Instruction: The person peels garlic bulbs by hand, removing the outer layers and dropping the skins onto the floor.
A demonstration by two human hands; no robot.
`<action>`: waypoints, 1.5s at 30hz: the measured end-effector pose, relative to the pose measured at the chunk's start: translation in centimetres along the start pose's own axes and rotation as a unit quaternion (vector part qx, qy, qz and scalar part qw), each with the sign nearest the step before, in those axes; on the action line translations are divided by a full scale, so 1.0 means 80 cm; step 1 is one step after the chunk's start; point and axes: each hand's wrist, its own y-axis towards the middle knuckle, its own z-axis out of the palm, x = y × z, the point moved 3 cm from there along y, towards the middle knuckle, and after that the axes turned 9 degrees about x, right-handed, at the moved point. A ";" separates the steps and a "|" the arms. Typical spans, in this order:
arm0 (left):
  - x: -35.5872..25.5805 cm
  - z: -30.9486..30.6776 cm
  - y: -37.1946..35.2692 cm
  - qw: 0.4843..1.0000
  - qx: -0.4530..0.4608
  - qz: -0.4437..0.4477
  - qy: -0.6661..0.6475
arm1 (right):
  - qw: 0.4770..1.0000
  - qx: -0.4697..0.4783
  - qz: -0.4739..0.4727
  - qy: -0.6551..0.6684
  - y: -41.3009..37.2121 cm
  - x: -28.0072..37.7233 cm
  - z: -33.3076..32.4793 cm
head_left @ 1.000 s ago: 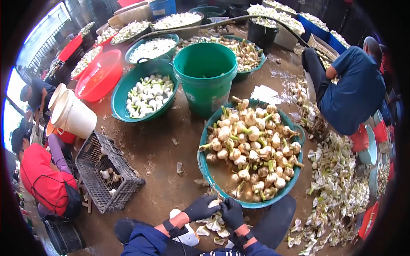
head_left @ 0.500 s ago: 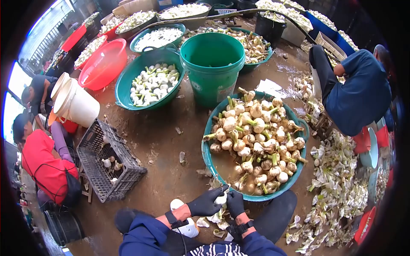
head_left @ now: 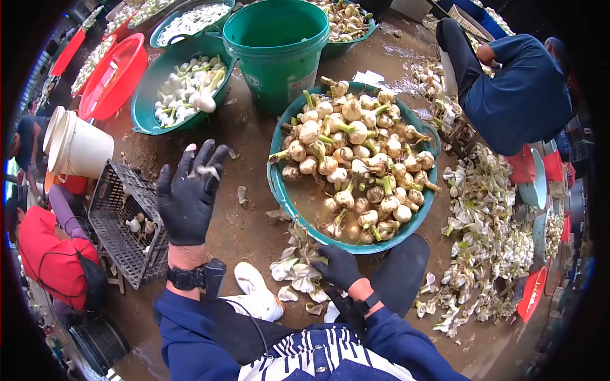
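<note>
My left hand [head_left: 190, 193], in a black glove with one bare fingertip, is raised with fingers spread; a pale scrap clings to its fingers. Beyond it, a whitish garlic bulb [head_left: 204, 100] with a green stem appears at the near edge of a green tub [head_left: 147, 120] of peeled bulbs. My right hand [head_left: 338, 267], also gloved, has its fingers curled beside loose garlic skins [head_left: 298, 265]; what it holds is hidden. Just ahead of it stands a round green tub [head_left: 277, 190] holding unpeeled garlic bulbs [head_left: 356, 132] and brownish water.
A green bucket [head_left: 283, 70] stands behind the tubs. At left are a black crate [head_left: 124, 241], white buckets [head_left: 82, 146], a red basin [head_left: 114, 76] and a person in red [head_left: 51, 254]. A person in dark blue [head_left: 521, 95] sits at right, near heaped skins [head_left: 486, 235].
My hands have separated. The left has moved up and left and opened, without the white bulb; the right is lower beside the skins. The view has shifted, and a bulb now shows over the left tub.
</note>
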 end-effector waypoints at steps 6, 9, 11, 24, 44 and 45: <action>0.067 -0.056 -0.033 0.931 -0.053 -0.207 0.297 | 0.953 -0.112 -0.079 -0.271 0.098 -0.011 -0.030; 0.107 -0.055 -0.055 0.882 0.002 -0.294 0.369 | 0.907 -0.116 -0.086 -0.396 0.142 -0.023 -0.022; 0.123 -0.055 -0.069 0.853 0.044 -0.320 0.410 | 0.896 -0.041 -0.050 -0.440 0.155 -0.024 -0.021; 0.156 -0.078 -0.079 0.729 0.104 -0.212 0.643 | 0.963 -0.149 0.067 -0.214 0.106 -0.005 -0.089; 0.170 -0.097 -0.074 0.905 -0.065 -0.196 0.372 | 0.920 -0.172 -0.018 0.351 0.043 0.055 -0.056; 0.171 -0.097 -0.075 0.899 -0.066 -0.193 0.388 | 0.923 -0.205 -0.016 0.324 0.040 0.066 -0.061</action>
